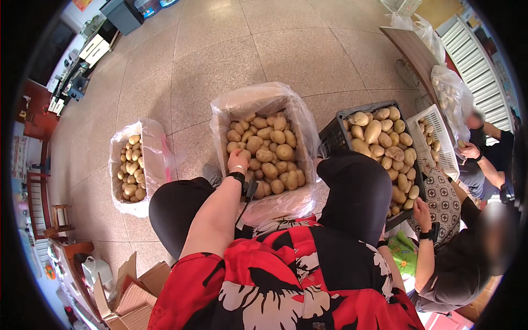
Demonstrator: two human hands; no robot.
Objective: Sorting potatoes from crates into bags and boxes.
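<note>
My left hand (237,160) reaches down into the plastic-lined cardboard box (250,100) between my knees. Its fingers are closed on a potato (245,154) at the left side of the heap, and part of the grip is hidden. Many loose potatoes (265,133) fill this box. A dark band circles my left wrist. Of my right arm, only a strip of forearm (391,265) shows beside my red and black patterned top. My right hand is out of sight behind my right thigh.
A smaller lined box (155,159) of potatoes stands left. A black crate (342,114) heaped with potatoes and a white crate (444,144) stand right. Beside them, a co-worker's hand (422,214) is at the black crate's edge; another person's hand (468,150) is farther back. An open carton (132,297) sits lower left.
</note>
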